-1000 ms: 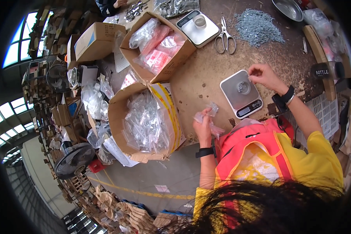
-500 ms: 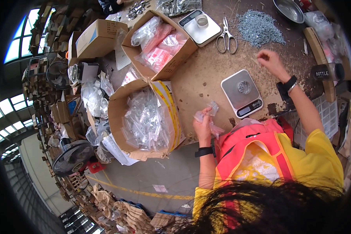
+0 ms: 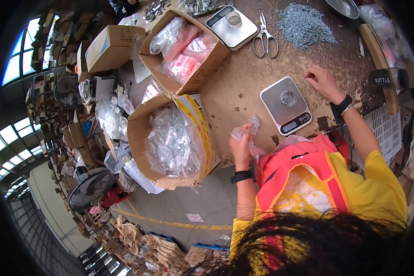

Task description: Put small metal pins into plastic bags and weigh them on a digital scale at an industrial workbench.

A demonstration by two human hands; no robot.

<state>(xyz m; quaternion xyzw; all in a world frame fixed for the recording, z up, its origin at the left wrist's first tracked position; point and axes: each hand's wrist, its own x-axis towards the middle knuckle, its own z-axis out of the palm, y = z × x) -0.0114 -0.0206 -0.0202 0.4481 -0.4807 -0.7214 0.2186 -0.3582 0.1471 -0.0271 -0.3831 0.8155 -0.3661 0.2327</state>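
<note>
My left hand point(image 3: 241, 145) holds a small clear plastic bag point(image 3: 250, 126) above the brown table's near edge. My right hand point(image 3: 321, 82) hovers with curled fingers just right of a small white digital scale point(image 3: 285, 105). A little heap of metal screws lies on the scale's round pan point(image 3: 287, 97). Farther back lies a large pile of grey screws point(image 3: 303, 25). Whether the right hand's fingers pinch any screws cannot be made out.
A cardboard box of filled clear bags point(image 3: 170, 140) stands left of me; a second box with pink-and-clear bags point(image 3: 184, 48) is behind it. Scissors point(image 3: 264, 37) and another scale point(image 3: 232, 25) lie at the back. A floor fan point(image 3: 92, 188) stands lower left.
My right hand moved from over the scale out toward the back right, then came back near the scale's right side. My left hand stayed put with the bag.
</note>
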